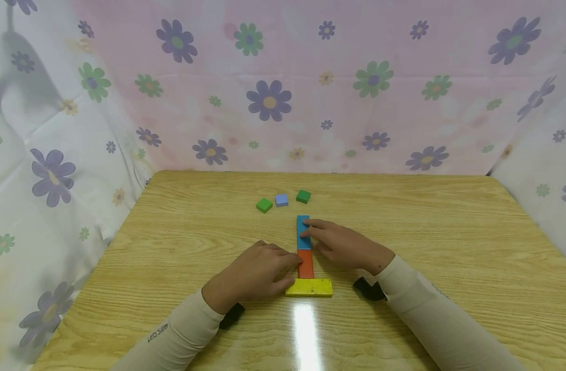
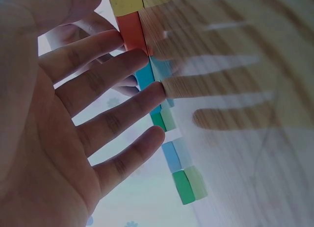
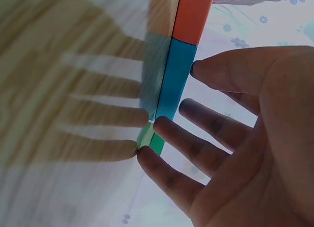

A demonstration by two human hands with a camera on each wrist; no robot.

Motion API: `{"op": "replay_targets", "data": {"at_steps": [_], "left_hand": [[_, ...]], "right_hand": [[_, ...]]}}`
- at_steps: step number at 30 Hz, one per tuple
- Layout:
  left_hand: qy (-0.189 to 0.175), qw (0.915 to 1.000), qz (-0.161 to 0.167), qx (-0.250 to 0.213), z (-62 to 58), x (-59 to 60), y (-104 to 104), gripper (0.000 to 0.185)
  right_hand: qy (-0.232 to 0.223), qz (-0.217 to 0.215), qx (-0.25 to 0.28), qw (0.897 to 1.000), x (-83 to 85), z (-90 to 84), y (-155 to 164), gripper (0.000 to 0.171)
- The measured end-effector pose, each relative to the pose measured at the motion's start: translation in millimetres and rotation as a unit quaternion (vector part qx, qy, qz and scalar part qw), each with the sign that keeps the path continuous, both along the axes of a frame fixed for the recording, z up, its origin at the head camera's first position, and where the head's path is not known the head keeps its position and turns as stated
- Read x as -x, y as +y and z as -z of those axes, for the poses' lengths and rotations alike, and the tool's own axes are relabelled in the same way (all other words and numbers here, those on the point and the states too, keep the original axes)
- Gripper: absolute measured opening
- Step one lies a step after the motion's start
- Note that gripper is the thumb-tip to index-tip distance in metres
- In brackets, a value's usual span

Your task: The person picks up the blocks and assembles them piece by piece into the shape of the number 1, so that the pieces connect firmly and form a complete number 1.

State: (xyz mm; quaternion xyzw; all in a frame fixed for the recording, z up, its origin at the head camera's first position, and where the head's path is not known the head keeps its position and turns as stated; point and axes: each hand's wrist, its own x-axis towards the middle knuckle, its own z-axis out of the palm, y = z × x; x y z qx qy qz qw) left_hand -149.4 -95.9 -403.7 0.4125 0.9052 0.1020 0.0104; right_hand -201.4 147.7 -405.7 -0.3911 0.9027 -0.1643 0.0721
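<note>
Three flat blocks make an upside-down T on the table: a yellow block point(image 1: 312, 288) lies crosswise at the near end, then a red block point(image 1: 306, 268) and a blue block point(image 1: 303, 244) run end to end away from it. From the left, my left hand point(image 1: 255, 270) reaches in with its index finger on the red block and its thumb by the yellow one. My right hand point(image 1: 345, 246) comes from the right, its fingertips on the blue block. In both wrist views the fingers are extended and spread, gripping nothing.
Beyond the blue block lie a light green block point(image 1: 264, 205), a lavender block point(image 1: 281, 200) and a darker green block point(image 1: 303, 196). The wooden table point(image 1: 449, 232) backs onto a flowered cloth point(image 1: 306, 129). Black wrist gear point(image 1: 370, 289) hangs under the right sleeve.
</note>
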Motion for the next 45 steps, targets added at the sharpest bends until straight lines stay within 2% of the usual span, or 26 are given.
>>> {"op": "replay_targets", "data": {"at_steps": [6,17,25,29,35,45], "left_hand": [[-0.001,1.0000,-0.001,0.004,1.6,1.1,-0.5,0.036],[-0.001,0.9999,-0.009,0.013,3.6,3.2,-2.3,0.039],[0.002,1.0000,-0.002,0.009,6.2,4.7,-0.5,0.041],[0.006,0.9999,0.000,0.013,5.1,4.5,0.2,0.042],[0.005,0.9999,-0.002,0.015,5.4,5.1,-0.7,0.042],[0.012,0.9997,-0.006,0.020,4.7,5.3,-3.6,0.042]], "right_hand": [[0.006,0.007,0.017,1.000,5.6,2.1,0.7,0.033],[0.020,0.037,-0.006,0.999,27.2,5.0,1.1,0.040],[0.039,0.033,-0.021,0.998,44.6,4.6,1.3,0.043],[0.046,0.028,-0.011,0.999,55.4,3.1,-1.7,0.045],[0.038,0.035,-0.010,0.999,67.2,3.2,-7.5,0.050],[0.001,0.050,-0.021,0.999,79.5,3.9,-10.8,0.053]]}}
